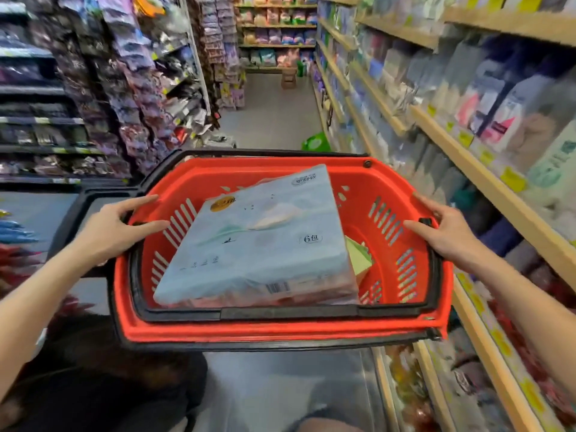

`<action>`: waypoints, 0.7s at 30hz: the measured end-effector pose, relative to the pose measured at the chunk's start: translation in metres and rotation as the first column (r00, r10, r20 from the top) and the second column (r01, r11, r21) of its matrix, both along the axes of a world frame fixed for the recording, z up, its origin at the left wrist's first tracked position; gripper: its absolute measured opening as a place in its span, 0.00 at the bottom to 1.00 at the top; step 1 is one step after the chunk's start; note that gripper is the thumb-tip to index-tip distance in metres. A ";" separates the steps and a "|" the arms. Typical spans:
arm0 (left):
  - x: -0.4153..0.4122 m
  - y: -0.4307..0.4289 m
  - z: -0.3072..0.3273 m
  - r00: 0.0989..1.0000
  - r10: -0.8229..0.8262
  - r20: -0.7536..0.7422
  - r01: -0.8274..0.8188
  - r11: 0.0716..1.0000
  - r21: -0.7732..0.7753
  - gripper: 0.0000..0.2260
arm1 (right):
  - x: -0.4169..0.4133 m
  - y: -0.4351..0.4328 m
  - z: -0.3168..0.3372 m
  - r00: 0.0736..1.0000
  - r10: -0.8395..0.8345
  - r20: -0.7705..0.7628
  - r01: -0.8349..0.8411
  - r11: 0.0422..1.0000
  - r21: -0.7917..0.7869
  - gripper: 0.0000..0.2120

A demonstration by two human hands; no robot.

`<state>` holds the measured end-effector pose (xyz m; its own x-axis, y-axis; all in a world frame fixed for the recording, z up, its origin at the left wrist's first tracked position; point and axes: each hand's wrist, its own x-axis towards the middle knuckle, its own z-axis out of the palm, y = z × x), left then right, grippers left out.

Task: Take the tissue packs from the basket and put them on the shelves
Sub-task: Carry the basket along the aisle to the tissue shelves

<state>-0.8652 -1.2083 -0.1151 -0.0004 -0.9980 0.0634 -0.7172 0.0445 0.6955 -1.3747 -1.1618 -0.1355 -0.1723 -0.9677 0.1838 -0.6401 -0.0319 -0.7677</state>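
The wooden shelves [486,179] ran along the right of the red basket [280,333]. Inside the basket a six-pack of tissues [258,244] lay tilted over a green pack [361,260]. My left hand [115,232] and right hand [448,235] each had thumb and fingers clamped on a side rim. I judged that tipping the basket could slide the tilted pack out, since nothing steadied it.

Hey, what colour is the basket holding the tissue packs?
The basket is red, with black handles lying along its rim. The head view shows it best.
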 end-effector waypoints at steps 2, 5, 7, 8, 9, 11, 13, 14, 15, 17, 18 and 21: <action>-0.010 -0.036 0.000 0.999 0.041 -0.017 -0.041 0.999 -0.005 0.24 | -0.006 -0.055 0.008 0.999 0.038 -0.016 -0.038 0.999 0.015 0.28; -0.016 -0.089 0.002 0.996 0.089 -0.027 -0.090 0.996 -0.020 0.23 | -0.009 -0.132 0.021 0.998 0.063 -0.009 -0.063 0.998 0.010 0.28; -0.014 -0.127 0.005 0.993 0.111 -0.044 -0.112 0.993 -0.022 0.22 | -0.008 -0.182 0.027 0.997 0.082 0.004 -0.082 0.997 -0.004 0.29; -0.012 -0.147 0.006 0.992 0.115 -0.054 -0.116 0.993 -0.028 0.22 | -0.006 -0.205 0.030 0.996 0.089 0.014 -0.089 0.996 -0.003 0.31; -0.008 -0.167 0.007 0.991 0.125 -0.057 -0.127 0.992 -0.029 0.22 | -0.005 -0.230 0.031 0.996 0.091 0.026 -0.091 0.996 0.002 0.33; 0.000 -0.212 0.006 0.991 0.128 -0.035 -0.129 0.991 -0.037 0.23 | -0.002 -0.278 0.028 0.994 0.092 0.061 -0.093 0.996 0.005 0.32; 0.007 -0.262 0.004 0.992 0.125 -0.024 -0.126 0.991 -0.037 0.23 | 0.003 -0.325 0.020 0.994 0.072 0.076 -0.072 0.997 -0.005 0.29; 0.011 -0.288 0.005 0.992 0.121 -0.017 -0.122 0.992 -0.040 0.23 | 0.007 -0.347 0.017 0.996 0.057 0.076 -0.056 0.998 -0.005 0.29; 0.016 -0.315 0.005 0.994 0.113 -0.007 -0.114 0.993 -0.034 0.24 | 0.011 -0.369 0.013 0.997 0.043 0.071 -0.043 0.999 0.000 0.29; 0.025 -0.366 0.008 0.995 0.099 0.009 -0.098 0.995 -0.009 0.24 | 0.019 -0.411 0.008 0.999 0.020 0.048 -0.020 1.000 0.002 0.29; 0.031 -0.390 0.010 0.996 0.091 0.014 -0.091 0.996 0.001 0.24 | 0.024 -0.431 0.009 0.999 0.020 0.039 -0.020 1.000 -0.003 0.29; 0.042 -0.456 0.017 0.997 0.069 0.021 -0.069 0.998 0.008 0.25 | 0.037 -0.489 0.013 1.000 0.010 0.020 -0.010 1.000 -0.004 0.28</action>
